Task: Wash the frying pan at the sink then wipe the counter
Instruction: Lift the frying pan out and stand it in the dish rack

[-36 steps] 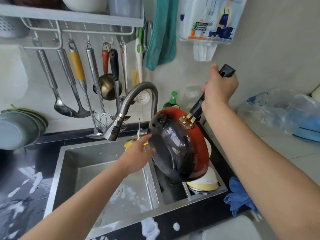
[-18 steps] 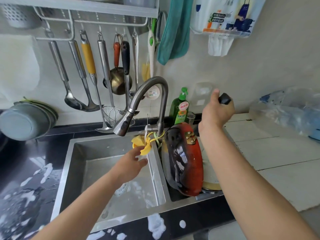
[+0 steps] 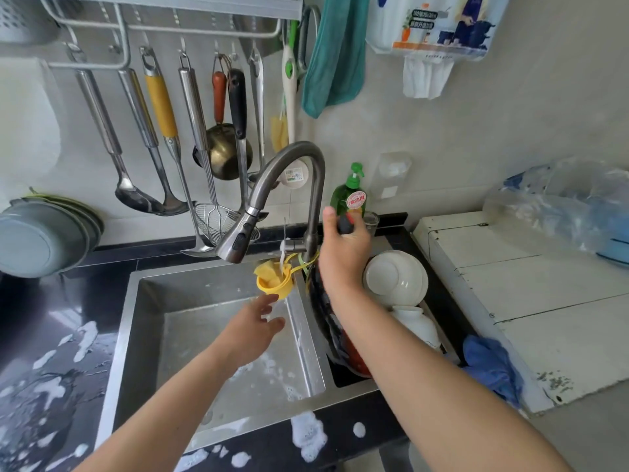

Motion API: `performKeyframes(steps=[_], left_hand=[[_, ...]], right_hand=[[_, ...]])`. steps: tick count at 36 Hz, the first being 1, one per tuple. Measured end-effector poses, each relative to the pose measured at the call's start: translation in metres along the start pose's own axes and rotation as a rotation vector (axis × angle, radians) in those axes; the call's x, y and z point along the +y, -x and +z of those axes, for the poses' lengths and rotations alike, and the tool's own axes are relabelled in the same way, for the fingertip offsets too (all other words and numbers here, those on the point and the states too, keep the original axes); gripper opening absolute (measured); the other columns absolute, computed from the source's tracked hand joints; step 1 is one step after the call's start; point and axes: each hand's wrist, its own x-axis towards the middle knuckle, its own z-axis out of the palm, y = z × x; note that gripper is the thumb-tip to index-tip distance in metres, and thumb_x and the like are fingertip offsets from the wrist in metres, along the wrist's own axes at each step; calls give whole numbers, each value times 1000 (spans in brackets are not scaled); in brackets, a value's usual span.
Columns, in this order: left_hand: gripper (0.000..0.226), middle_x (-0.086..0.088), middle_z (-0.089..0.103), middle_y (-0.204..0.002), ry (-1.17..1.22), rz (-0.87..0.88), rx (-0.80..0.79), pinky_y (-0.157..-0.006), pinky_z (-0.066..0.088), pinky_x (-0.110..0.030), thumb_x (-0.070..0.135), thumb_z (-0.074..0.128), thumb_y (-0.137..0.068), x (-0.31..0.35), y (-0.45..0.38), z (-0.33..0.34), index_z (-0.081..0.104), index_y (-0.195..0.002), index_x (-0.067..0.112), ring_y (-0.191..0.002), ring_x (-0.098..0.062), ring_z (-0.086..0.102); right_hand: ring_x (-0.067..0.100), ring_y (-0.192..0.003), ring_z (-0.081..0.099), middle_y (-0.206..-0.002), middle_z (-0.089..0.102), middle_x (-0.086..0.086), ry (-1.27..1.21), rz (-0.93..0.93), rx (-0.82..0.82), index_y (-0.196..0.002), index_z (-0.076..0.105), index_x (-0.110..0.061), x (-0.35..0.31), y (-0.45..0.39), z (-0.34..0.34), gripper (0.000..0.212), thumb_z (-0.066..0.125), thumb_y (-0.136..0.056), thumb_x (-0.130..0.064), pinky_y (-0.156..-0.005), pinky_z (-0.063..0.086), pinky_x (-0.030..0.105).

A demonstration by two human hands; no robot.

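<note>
The frying pan (image 3: 328,330), black inside and red outside, stands on its edge in the small right basin, mostly hidden behind my right forearm. My right hand (image 3: 343,253) grips the black handle end just in front of the soap bottle. My left hand (image 3: 253,327) hovers with relaxed fingers over the large left basin of the sink (image 3: 218,338), holding nothing. It is just below a yellow sponge (image 3: 272,279) that hangs at the faucet base. Foam patches lie on the black counter (image 3: 51,362).
The curved faucet (image 3: 289,185) arches over the left basin. A green dish soap bottle (image 3: 350,195) stands behind it. White bowls (image 3: 396,279) fill the right basin beside the pan. A blue cloth (image 3: 490,367) lies at the right. Utensils hang on the wall; grey basins (image 3: 41,236) lean far left.
The pan came down from mid-air into the right basin and now stands on edge. My right hand followed the handle down. My left hand left the pan and dropped over the left basin.
</note>
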Motion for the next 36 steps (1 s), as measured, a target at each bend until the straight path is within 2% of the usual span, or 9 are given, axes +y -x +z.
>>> performKeyframes(steps=[13,16,19,25,27,28,30,32,36], left_hand=[[40,1,59,-129,-38,-72,23,-78,44,-26,25,63,-97,-16,15,-10,55,-136,28,-106,-20,62],[29,2,64,-116,-85,-86,39,-64,44,-22,25,65,-95,-25,24,-17,60,-124,27,-93,-16,65],[12,-1,65,-86,-176,-110,141,-53,39,-23,20,68,-90,-39,33,-28,61,-97,14,-69,-14,59],[29,-2,46,-56,-250,-108,391,-50,33,-31,-8,56,-75,-76,41,-53,41,-60,12,-60,-27,43],[27,-3,59,-67,-335,-109,337,-60,45,-32,-9,52,-74,-85,43,-62,54,-64,15,-72,-32,55],[32,-5,69,-91,-406,-132,226,-74,52,-34,-10,52,-76,-89,42,-63,66,-83,17,-90,-35,62],[85,-12,28,-161,-574,-292,-138,-111,41,-44,-9,59,-82,-105,48,-67,33,-154,28,-142,-42,37],[111,-12,-20,-165,-716,-387,-312,-122,14,-54,-8,57,-87,-120,58,-69,-16,-156,41,-152,-43,-7],[94,-10,4,-168,-659,-329,-233,-124,15,-46,2,59,-88,-135,63,-64,10,-159,40,-154,-35,8]], right_hand=[[-14,-90,56,-101,61,-9,58,-11,-230,-107,56,-25,1,7,-20,26,75,-89,-24,-73,39,0],[0,-115,51,-125,47,-6,109,-77,-137,-126,50,-25,17,30,-42,49,76,-85,-25,-95,44,12],[10,-84,52,-98,46,-4,256,-227,-53,-90,49,-18,39,76,-56,27,71,-83,-4,-73,48,25],[23,-61,41,-57,37,-6,634,-179,-794,-55,31,-24,74,136,10,41,47,-71,10,-49,21,30],[34,-88,61,-81,62,4,803,19,-940,-75,60,-23,94,143,32,30,50,-81,5,-58,35,27],[36,-109,62,-115,66,11,893,159,-1080,-113,65,-22,105,142,36,37,57,-84,0,-71,43,26],[38,-143,38,-166,16,14,1049,386,-1386,-161,6,-32,127,152,42,103,72,-85,-8,-103,45,36],[36,-153,14,-166,-21,7,1034,432,-1483,-158,-11,-41,136,165,37,114,69,-86,-2,-118,32,44],[22,-156,6,-168,-9,-4,767,334,-1299,-158,27,-35,138,178,6,88,45,-88,14,-123,21,35]])
